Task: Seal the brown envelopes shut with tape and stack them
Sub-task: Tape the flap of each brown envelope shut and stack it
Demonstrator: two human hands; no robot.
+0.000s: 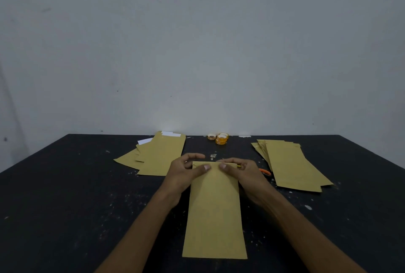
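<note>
shows a brown envelope (pixel 214 211) lying lengthwise at the middle of a black table (pixel 65 196). pinched at its far end by left hand (pixel 186 174) and right hand (pixel 243 174), thumbs on top, other fingers curled behind the edge. flanked by left envelope pile (pixel 160 156) and right envelope pile (pixel 291 165), with tape rolls (pixel 220 138) near the table's back edge.

One envelope (pixel 213 213) lies lengthwise on the near middle of the counter (pixel 65 196). The left grip (pixel 186 172) and right grip (pixel 243 173) pinch its far end, one at each corner. Behind and to the left lies a fanned left pile (pixel 157 154) of envelopes, and to the right a right pile (pixel 291 165). The tape rolls (pixel 220 138) sit at the far edge, between the piles.
</note>
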